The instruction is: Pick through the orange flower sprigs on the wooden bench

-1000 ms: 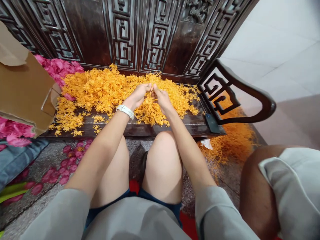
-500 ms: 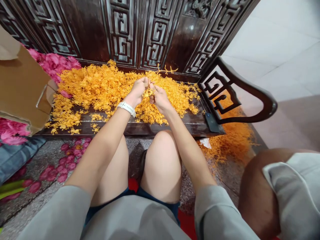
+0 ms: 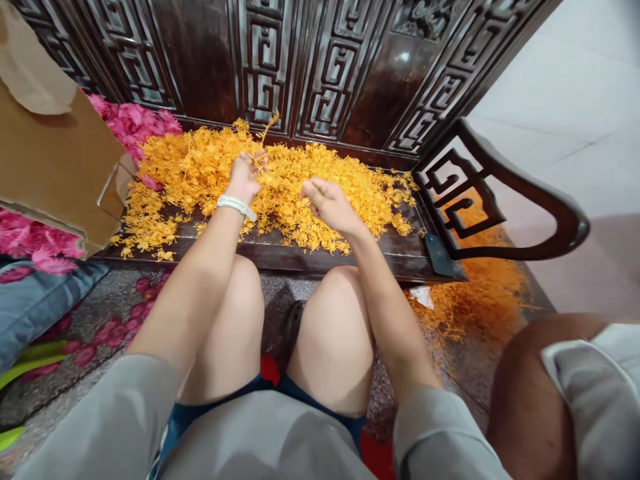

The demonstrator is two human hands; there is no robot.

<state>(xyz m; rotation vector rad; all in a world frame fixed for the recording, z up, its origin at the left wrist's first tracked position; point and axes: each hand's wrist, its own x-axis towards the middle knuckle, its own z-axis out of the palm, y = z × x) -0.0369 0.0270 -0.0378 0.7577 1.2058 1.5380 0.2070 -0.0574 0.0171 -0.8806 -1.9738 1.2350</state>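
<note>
A long heap of small orange flowers [image 3: 195,167] covers much of a dark wooden bench [image 3: 320,267]. My left hand [image 3: 245,179], with a white watch on its wrist, is over the middle of the heap and holds an orange stem [image 3: 269,128] that sticks up past the fingers. To its right, my right hand [image 3: 326,201] is closed above the flowers, its fingertips pressed together. Whatever those fingers may hold is hidden. The two hands are apart.
A cardboard box [image 3: 60,153] stands at the left by pink flowers [image 3: 135,130]. At the bench's right end are a curved armrest [image 3: 535,250] and a dark phone-like object [image 3: 440,255]. Orange stems [image 3: 480,293] lie on the floor beyond, near another person's knee [image 3: 530,380].
My hands, together before, have separated. The left one has moved left with the stem, which now points upward. The camera view has shifted slightly left.
</note>
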